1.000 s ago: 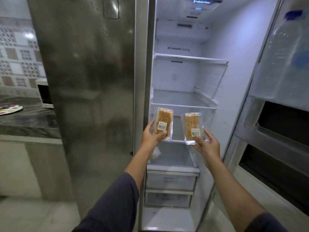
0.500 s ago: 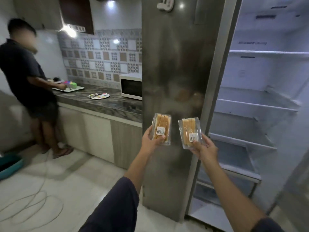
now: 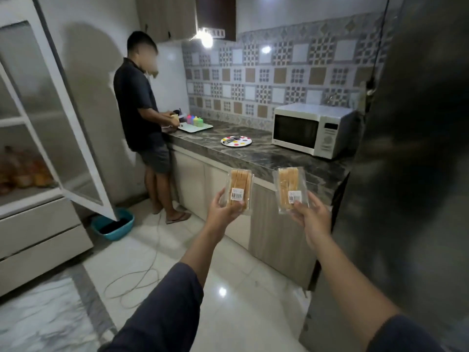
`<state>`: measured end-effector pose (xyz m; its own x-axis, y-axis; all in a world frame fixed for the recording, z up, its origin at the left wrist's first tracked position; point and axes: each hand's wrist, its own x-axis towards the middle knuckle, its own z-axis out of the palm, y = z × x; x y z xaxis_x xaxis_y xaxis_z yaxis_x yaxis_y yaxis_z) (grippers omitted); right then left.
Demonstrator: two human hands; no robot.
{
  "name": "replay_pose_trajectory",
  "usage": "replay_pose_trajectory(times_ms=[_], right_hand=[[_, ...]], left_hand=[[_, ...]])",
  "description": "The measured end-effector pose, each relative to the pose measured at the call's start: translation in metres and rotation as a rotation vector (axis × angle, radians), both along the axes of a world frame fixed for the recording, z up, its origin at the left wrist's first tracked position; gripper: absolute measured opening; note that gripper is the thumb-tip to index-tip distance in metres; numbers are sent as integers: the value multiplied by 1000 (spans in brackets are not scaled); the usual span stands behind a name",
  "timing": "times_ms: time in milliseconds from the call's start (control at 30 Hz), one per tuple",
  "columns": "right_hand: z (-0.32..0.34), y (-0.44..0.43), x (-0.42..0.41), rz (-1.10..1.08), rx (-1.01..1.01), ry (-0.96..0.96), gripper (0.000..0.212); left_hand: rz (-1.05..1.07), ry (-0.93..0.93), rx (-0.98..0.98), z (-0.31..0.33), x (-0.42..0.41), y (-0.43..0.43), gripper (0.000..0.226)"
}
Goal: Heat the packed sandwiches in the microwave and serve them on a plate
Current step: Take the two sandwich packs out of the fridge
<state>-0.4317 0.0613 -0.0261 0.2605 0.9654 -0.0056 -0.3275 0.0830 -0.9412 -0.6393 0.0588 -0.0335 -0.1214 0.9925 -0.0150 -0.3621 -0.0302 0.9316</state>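
Note:
I hold two clear-wrapped sandwich packs upright in front of me, each with a white barcode label. My left hand [image 3: 223, 209] grips the left sandwich pack [image 3: 240, 184] from below. My right hand [image 3: 311, 214] grips the right sandwich pack [image 3: 289, 185] by its lower edge. A white microwave [image 3: 312, 129] with its door closed stands on the dark marble counter [image 3: 266, 158], beyond and above the packs. A white plate with coloured dots [image 3: 236, 141] lies on the counter left of the microwave, with a small dark item on it.
The steel fridge side [image 3: 411, 174] fills the right. Another person [image 3: 142, 118] stands at the counter's far end by a tray [image 3: 195, 127]. A white cabinet with an open glass door [image 3: 66, 138] is on the left. A blue basin [image 3: 113, 224] and a loose cable [image 3: 142, 280] lie on the floor.
My view has swung left from the open fridge to the kitchen counter. Both hands still hold the sandwich packs, now in front of the counter and microwave.

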Motion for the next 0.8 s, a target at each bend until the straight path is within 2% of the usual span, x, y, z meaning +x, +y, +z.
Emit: replay_pose_trajectory(times_ms=[167,333,500,800], right_hand=[[-2,83,-48,40,-7,9,57],[-9,187,-56,47,-5,23,56],[-12,320,-34,-1,-8,45,53],[30,523,38,-191,28,30,49]], left_hand=[[51,-31,0,-5,-42,82,81],[60,-52,11,-15,-46,184,80],[43,-49,30,-13,-27,311,74],[-82,-97,50,21,36,540,73]])
